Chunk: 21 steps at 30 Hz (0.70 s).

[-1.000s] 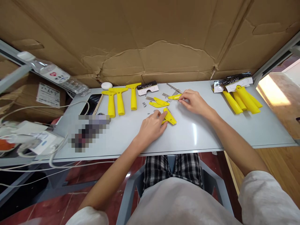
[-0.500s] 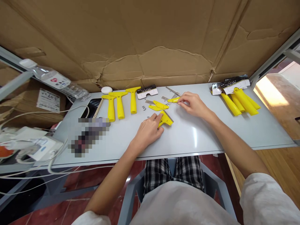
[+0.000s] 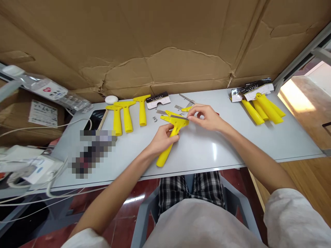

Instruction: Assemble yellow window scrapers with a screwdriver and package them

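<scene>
My left hand (image 3: 165, 137) is wrapped round the neck of a yellow scraper (image 3: 165, 155), whose handle slants down toward the table's front edge. A grey metal blade (image 3: 179, 117) runs along the scraper's wide head. At the right end of that head, my right hand (image 3: 203, 116) has thumb and forefinger pinched together against it; anything small between them is hidden. Behind the scraper head lie loose yellow head pieces (image 3: 165, 118) and thin metal blades (image 3: 161, 112). Several small metal screws or nuts (image 3: 154, 119) are to their left. A red tip (image 3: 217, 113) shows behind my right hand.
Several yellow scraper handles (image 3: 142, 113) stand in a row at left, beside a black-and-white card (image 3: 158, 100). Carded scrapers (image 3: 266, 105) lie at right. A silver rod-like tool (image 3: 186, 98) is at the back. Phone (image 3: 97, 120), bottle (image 3: 51, 89) and cables crowd the left.
My left hand has lifted and turned the scraper, so its blade now faces away from me. My right hand has left the loose yellow piece and come to the scraper's head.
</scene>
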{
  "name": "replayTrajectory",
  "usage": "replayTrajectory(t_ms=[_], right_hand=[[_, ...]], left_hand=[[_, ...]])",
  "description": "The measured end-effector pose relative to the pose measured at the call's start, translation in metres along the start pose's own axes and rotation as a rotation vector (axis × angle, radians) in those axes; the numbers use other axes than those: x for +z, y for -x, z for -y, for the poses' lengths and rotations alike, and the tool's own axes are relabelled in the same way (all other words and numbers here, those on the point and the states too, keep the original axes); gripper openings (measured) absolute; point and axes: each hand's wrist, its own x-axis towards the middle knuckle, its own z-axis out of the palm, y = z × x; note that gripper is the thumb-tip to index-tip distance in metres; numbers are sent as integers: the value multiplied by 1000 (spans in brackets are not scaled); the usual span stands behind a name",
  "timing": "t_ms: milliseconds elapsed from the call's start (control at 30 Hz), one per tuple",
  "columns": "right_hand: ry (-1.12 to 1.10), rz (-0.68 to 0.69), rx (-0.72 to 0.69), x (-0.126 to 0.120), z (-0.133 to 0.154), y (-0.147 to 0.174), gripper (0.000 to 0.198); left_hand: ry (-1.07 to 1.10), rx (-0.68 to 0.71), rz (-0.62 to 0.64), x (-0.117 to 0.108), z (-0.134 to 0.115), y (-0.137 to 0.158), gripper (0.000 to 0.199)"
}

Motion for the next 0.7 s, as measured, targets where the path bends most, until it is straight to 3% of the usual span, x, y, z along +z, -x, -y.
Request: replayTrajectory(t_ms=[267, 700], right_hand=[[-45, 52, 24, 5, -2, 0, 15], [41, 13, 35, 26, 6, 2, 12]], left_hand=[[390, -114, 75, -3, 2, -4, 28], [391, -105, 45, 0, 5, 0, 26]])
